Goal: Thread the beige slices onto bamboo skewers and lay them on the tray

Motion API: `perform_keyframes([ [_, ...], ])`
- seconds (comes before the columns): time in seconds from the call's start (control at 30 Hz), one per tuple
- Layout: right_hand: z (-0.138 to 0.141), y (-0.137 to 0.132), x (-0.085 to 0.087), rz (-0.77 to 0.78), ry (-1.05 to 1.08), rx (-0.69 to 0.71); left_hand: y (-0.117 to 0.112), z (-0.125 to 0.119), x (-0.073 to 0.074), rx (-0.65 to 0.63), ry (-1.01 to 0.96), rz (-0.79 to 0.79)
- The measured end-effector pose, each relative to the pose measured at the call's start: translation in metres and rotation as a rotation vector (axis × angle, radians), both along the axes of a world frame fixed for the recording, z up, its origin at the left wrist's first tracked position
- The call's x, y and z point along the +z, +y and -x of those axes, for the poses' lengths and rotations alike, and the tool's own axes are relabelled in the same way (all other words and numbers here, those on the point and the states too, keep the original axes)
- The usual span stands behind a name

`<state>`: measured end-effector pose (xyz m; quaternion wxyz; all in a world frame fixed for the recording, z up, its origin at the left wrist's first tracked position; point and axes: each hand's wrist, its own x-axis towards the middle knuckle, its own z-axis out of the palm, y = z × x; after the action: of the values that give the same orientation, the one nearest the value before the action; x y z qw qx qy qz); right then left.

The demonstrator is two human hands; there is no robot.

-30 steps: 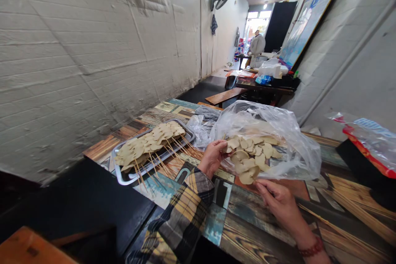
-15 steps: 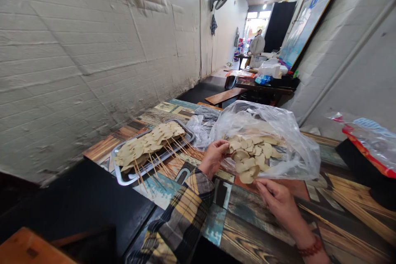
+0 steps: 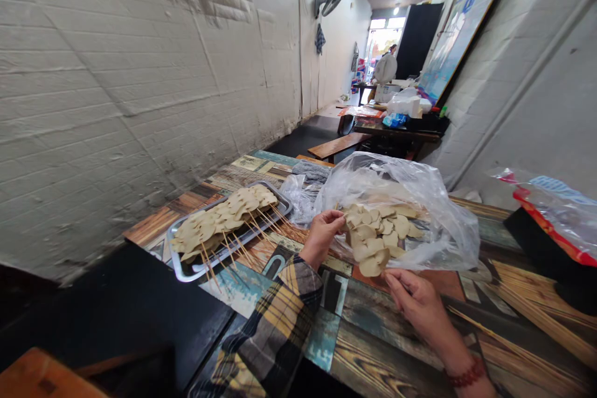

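Note:
Thin beige, roundish slices [image 3: 373, 258] are threaded together in an overlapping row between my hands. My left hand [image 3: 321, 235] pinches the upper left end of this row, where a short bit of stick shows above the fingers. At the lower end my right hand [image 3: 415, 295] is closed, thumb against fingers, on what looks like the skewer's end, mostly hidden. Behind the row, more loose slices [image 3: 401, 224] lie at the mouth of a clear plastic bag [image 3: 448, 242]. To the left, a metal tray [image 3: 186, 275] carries a pile of filled skewers [image 3: 224, 217], sticks pointing toward me.
Bare bamboo skewers [image 3: 541, 317] lie on the patchwork-wood table [image 3: 368, 348] at right, near a black box [image 3: 536, 242] with red-edged plastic packaging. A grey cloth [image 3: 310, 170] rests behind the tray. Farther back are a bench [image 3: 340, 144], a cluttered table and a person.
Both hands hold almost the same pose on the skewered slices. The whole view has shifted very slightly; the slices and tray look unchanged.

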<state>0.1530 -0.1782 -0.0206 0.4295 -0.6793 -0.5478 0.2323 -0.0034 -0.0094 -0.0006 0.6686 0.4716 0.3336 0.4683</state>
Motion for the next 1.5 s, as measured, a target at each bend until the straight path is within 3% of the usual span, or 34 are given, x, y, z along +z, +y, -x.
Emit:
perform_keyframes([
  [0.33,-0.002,0.003,-0.009,0.031,0.043,0.068,0.002,0.000,-0.003,-0.021,0.064,-0.019],
  [0.6,0.002,0.004,-0.004,0.102,0.286,0.067,0.002,0.000,-0.003,-0.114,0.043,-0.005],
  [0.83,0.004,0.002,-0.001,0.159,0.498,0.026,-0.002,0.000,0.004,-0.138,-0.052,0.057],
  [1.0,0.004,0.003,-0.001,0.162,0.515,-0.003,-0.007,0.001,0.007,-0.230,-0.100,0.123],
  [1.23,0.005,0.002,0.003,0.151,0.484,0.023,-0.005,0.000,0.003,-0.183,-0.057,0.096],
  [1.5,0.005,0.002,0.003,0.147,0.488,0.036,-0.007,0.002,0.006,-0.213,-0.099,0.160],
])
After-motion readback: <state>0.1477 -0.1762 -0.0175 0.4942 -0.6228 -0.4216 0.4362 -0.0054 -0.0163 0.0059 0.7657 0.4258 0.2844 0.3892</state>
